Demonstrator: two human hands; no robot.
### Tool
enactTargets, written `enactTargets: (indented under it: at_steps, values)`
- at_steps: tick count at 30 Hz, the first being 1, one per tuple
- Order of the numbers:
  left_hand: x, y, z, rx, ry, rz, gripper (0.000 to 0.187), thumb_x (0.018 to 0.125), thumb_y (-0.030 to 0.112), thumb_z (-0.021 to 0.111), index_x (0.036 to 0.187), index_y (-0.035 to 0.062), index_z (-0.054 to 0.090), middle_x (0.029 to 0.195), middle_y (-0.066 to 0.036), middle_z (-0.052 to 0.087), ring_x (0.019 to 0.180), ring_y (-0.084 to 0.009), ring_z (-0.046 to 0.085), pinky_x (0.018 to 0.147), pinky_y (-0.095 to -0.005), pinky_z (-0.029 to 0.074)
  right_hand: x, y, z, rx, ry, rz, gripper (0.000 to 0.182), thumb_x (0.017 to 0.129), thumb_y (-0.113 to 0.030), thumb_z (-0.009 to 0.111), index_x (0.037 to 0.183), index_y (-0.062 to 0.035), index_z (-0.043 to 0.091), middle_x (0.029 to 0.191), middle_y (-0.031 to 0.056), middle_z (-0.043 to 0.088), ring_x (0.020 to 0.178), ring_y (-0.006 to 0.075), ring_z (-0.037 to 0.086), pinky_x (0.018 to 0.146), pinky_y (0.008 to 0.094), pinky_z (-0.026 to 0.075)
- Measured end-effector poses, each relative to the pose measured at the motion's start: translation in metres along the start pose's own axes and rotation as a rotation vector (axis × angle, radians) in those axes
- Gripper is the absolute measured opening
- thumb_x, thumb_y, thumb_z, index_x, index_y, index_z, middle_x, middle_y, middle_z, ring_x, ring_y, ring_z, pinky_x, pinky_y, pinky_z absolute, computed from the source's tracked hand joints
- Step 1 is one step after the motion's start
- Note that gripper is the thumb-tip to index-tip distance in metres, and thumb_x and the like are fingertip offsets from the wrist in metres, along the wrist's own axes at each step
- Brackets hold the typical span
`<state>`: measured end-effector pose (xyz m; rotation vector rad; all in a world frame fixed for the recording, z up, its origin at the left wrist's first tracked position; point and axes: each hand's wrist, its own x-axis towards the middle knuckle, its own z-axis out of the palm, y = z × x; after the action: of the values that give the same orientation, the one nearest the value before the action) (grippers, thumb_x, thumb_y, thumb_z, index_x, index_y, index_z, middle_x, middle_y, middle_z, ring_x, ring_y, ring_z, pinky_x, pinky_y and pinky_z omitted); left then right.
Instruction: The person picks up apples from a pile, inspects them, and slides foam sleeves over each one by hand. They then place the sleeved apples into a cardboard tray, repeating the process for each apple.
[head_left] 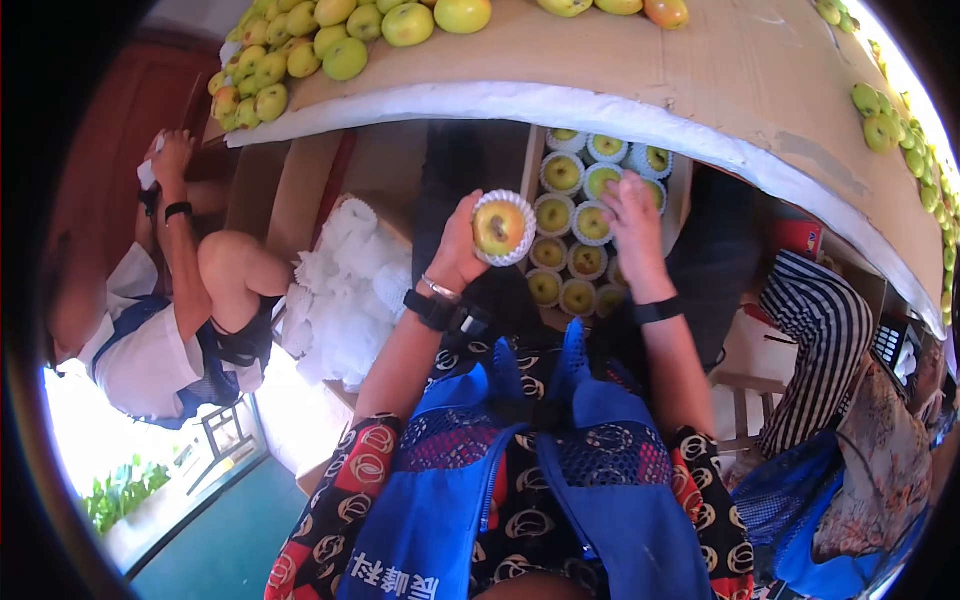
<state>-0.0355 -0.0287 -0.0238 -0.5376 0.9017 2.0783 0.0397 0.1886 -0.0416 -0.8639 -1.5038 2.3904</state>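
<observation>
My left hand (pixel 458 248) is wrapped round an apple (pixel 499 228) that sits in a white foam net, held at the left side of an open box. Inside the box (pixel 681 200), rows of netted apples (pixel 562 174) lie side by side. Over the box's right part is my right hand (pixel 635 225), its fingers spread and close to the apples beneath. Whether its fingertips touch one is hard to see. A pile of white foam nets (pixel 350 290) lies to the left of my left hand.
A cardboard-covered table (pixel 600 75) edged with white padding spans the top, bearing loose apples (pixel 345 58). One seated person (pixel 150 330) is at the left, holding something white. Another person in striped trousers (pixel 815 345) sits at the right.
</observation>
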Motion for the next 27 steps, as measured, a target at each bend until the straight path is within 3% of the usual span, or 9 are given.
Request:
enactTargets:
  at_steps: [1,3,4,6,8,10,17,23,27]
  values:
    - [-0.002,0.007,0.003,0.002,0.006,0.001,0.034,0.091,0.033,0.043,0.098,0.0037,0.058,0.097,-0.011,0.063,0.089,-0.0246,0.061,0.084,-0.0388,0.048,0.004,-0.004,-0.005,0.004,-0.002,0.004,0.052,0.089,-0.039,0.052,0.125,-0.0032,0.045,0.121,0.0096,0.051,0.104,0.0151,0.05,0.079,0.0271,0.041]
    - [-0.001,0.01,0.009,0.107,-0.003,0.004,0.032,0.091,0.032,0.044,0.098,0.004,0.058,0.095,-0.011,0.063,0.088,-0.023,0.061,0.082,-0.0365,0.049,0.006,-0.014,-0.012,-0.226,-0.369,0.13,0.062,0.082,-0.034,0.064,0.127,0.0027,0.041,0.12,0.0121,0.05,0.106,0.0198,0.051,0.089,0.0301,0.04]
    - [0.003,0.006,0.007,0.098,-0.005,0.0,0.032,0.091,0.032,0.044,0.098,0.004,0.058,0.095,-0.011,0.063,0.088,-0.023,0.061,0.082,-0.0365,0.049,0.004,-0.014,-0.011,-0.236,-0.366,0.134,0.062,0.082,-0.034,0.064,0.127,0.0027,0.041,0.12,0.0121,0.05,0.106,0.0198,0.051,0.089,0.0301,0.04]
    - [0.008,0.001,0.011,0.3,-0.091,-0.084,0.033,0.092,0.032,0.044,0.103,0.0027,0.056,0.098,-0.01,0.062,0.09,-0.0203,0.061,0.081,-0.0351,0.05,-0.004,-0.015,0.004,-0.302,-0.617,0.247,0.06,0.078,-0.03,0.069,0.122,0.0034,0.046,0.116,0.011,0.054,0.104,0.0181,0.053,0.089,0.0288,0.041]
    - [0.011,-0.011,0.016,0.391,-0.089,-0.017,0.029,0.093,0.029,0.042,0.1,0.0037,0.055,0.093,-0.008,0.061,0.084,-0.0157,0.06,0.074,-0.0292,0.051,-0.001,0.002,0.008,-0.294,-0.662,0.197,0.056,0.077,-0.029,0.069,0.119,0.0023,0.049,0.109,0.0088,0.058,0.099,0.0159,0.055,0.088,0.0279,0.042]
    - [0.014,-0.014,0.016,0.502,-0.107,-0.113,0.038,0.093,0.032,0.043,0.118,0.0031,0.048,0.106,-0.009,0.058,0.094,-0.0166,0.058,0.078,-0.0305,0.05,-0.003,-0.004,0.013,-0.333,-0.828,0.354,0.053,0.077,-0.026,0.069,0.118,0.0018,0.05,0.104,0.0072,0.06,0.098,0.0142,0.056,0.089,0.0265,0.041]
    - [0.023,-0.028,-0.004,0.565,-0.166,-0.223,0.039,0.094,0.031,0.043,0.12,0.0026,0.046,0.106,-0.008,0.057,0.093,-0.016,0.058,0.08,-0.0295,0.05,-0.016,-0.007,0.019,-0.316,-0.822,0.502,0.049,0.075,-0.028,0.07,0.114,-0.0018,0.054,0.102,0.0026,0.06,0.093,0.0107,0.056,0.083,0.0242,0.043]
    - [0.023,-0.031,-0.009,0.54,-0.173,-0.243,0.039,0.094,0.031,0.042,0.119,0.0015,0.047,0.107,-0.009,0.057,0.093,-0.0162,0.058,0.079,-0.0289,0.05,-0.01,0.019,0.011,-0.329,-0.83,0.507,0.047,0.076,-0.032,0.068,0.113,-0.0052,0.056,0.098,-0.002,0.06,0.085,0.0055,0.054,0.071,0.0195,0.041]
    - [0.022,-0.031,-0.008,0.552,-0.146,-0.251,0.039,0.094,0.031,0.041,0.118,0.0012,0.048,0.106,-0.01,0.058,0.093,-0.0166,0.059,0.078,-0.029,0.051,-0.01,0.039,0.01,-0.246,-0.8,0.482,0.048,0.077,-0.033,0.067,0.113,-0.0047,0.055,0.098,-0.0011,0.06,0.084,0.0058,0.055,0.072,0.0196,0.042]
